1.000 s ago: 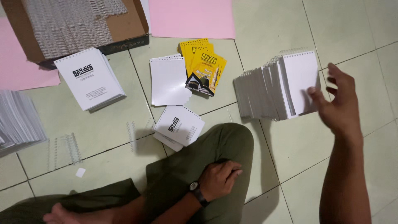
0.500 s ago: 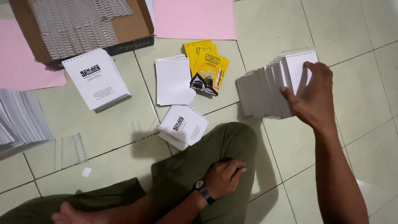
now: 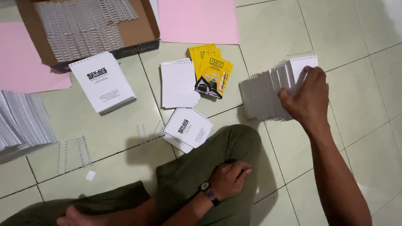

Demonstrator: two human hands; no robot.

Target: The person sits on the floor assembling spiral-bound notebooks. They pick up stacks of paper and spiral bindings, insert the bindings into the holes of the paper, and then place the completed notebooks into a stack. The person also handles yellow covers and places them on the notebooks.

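Pressing our right hand (image 3: pixel 305 97), fingers curled together, on fanned booklet row (image 3: pixel 268 94); left hand (image 3: pixel 229 178) loosely curled on knee (image 3: pixel 217 150). Yellow booklets (image 3: pixel 211 71), cardboard box (image 3: pixel 144 35), pink paper (image 3: pixel 197 21) well apart.

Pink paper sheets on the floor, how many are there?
2: one pink sheet at the top middle beside the cardboard box, another pink sheet at the left, partly under that box. More may lie hidden.
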